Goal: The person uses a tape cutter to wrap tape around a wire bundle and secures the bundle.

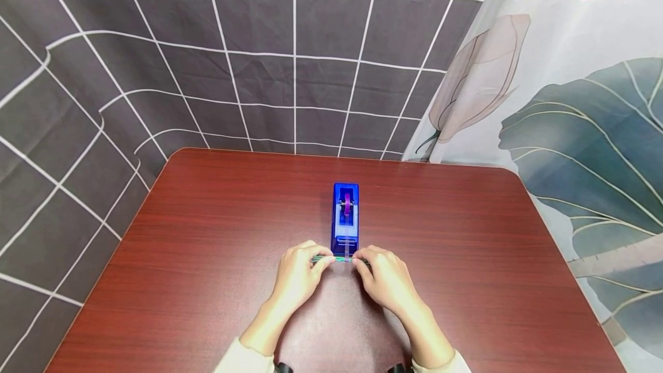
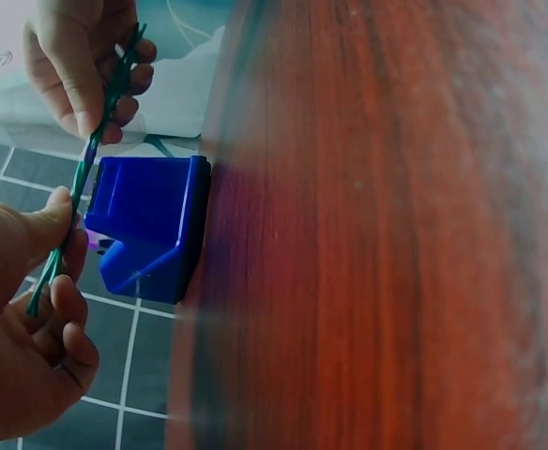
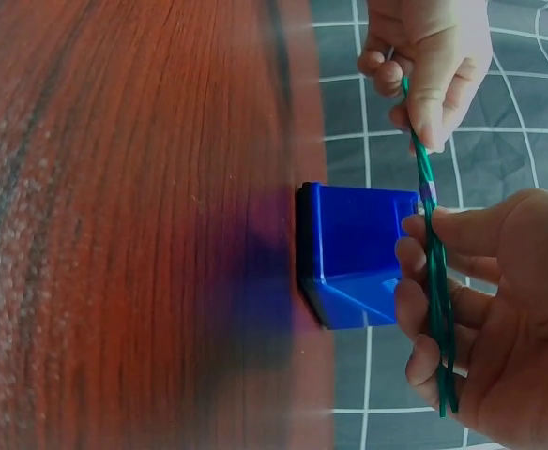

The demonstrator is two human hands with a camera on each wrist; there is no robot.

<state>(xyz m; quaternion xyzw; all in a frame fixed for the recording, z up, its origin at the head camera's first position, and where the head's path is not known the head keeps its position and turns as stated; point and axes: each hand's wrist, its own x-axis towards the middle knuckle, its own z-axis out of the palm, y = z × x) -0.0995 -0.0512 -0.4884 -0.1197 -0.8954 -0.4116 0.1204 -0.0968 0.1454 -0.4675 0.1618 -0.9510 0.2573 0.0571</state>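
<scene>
A bundle of thin green strands (image 3: 437,300), like wires or thin sticks, lies between both hands. My left hand (image 1: 300,270) pinches its left part between thumb and fingers. On the other side my right hand (image 1: 384,275) pinches the right part, and loose strand ends stick out past its fingers in the right wrist view. Just beyond the hands stands a blue tape dispenser (image 1: 339,229) with a purple-cored tape roll (image 1: 347,203). A clear tape strip (image 1: 347,248) runs from the dispenser's front down to the bundle. Whether it wraps around the strands I cannot tell.
The dispenser stands on a reddish-brown wooden table (image 1: 233,217) with rounded far corners. Behind it hangs a dark grey cloth (image 1: 264,79) with white grid lines. To the right is a pale curtain (image 1: 570,33) with leaf and flower prints.
</scene>
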